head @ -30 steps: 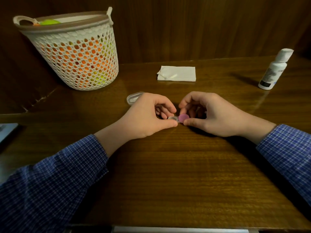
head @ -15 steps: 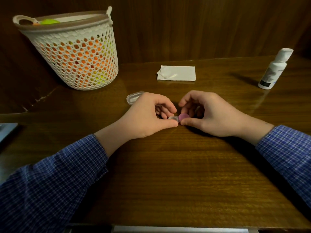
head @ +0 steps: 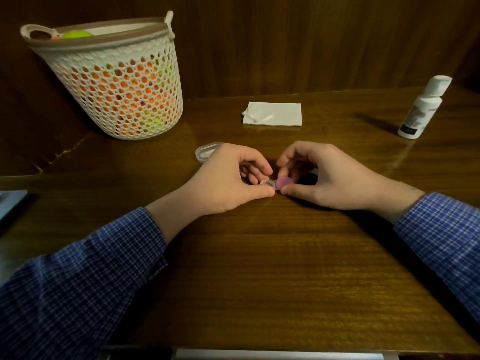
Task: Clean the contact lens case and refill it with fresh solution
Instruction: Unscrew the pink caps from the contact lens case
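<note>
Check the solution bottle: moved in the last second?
No. The solution bottle stands at the same spot on the table, same offset right of the folded tissue.

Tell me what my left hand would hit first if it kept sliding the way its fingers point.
Probably your right hand: the left hand points rightward across the lens case they share, with its purple cap between them. Depth is hard to judge.

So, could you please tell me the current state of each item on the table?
Small clear contact lens case: held between both hands.
Round purple cap: on the case, in the right hand's grip.
Left hand: pinches the case's clear end.
White solution bottle: upright, capped.
White folded tissue: lying flat.
White mesh basket: upright, holding orange and green contents.
</note>
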Motion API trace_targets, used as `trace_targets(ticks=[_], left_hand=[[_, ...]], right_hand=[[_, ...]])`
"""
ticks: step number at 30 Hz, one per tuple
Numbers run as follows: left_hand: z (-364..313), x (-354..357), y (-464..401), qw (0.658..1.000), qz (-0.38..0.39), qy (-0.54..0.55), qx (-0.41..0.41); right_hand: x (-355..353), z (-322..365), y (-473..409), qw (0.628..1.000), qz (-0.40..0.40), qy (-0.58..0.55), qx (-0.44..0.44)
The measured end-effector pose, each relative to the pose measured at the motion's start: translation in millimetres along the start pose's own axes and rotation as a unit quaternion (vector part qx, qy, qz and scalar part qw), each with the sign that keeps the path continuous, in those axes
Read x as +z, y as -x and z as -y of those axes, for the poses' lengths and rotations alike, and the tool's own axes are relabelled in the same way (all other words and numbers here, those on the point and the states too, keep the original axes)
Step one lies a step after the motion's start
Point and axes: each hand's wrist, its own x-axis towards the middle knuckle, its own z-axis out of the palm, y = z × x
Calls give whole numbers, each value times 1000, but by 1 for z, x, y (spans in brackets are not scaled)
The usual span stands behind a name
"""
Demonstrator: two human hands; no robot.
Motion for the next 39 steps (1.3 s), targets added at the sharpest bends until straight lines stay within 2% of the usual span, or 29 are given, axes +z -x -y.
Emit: trace_targets(ticks=[5, 22, 34, 39], left_hand=[[0, 0, 0, 1000, -2, -5, 1], [0, -1, 0, 1000, 9, -3, -1], [0, -3, 1, 1000, 21, 6, 12], [1, -2, 1, 1000, 16, 1, 11]], right_hand=[[3, 1, 2, 999, -39, 17, 8], [-3, -2, -4, 1000, 15, 2, -18], [-8, -2, -1, 997, 50, -48, -32], [-4, -2, 1, 998, 40, -31, -32]])
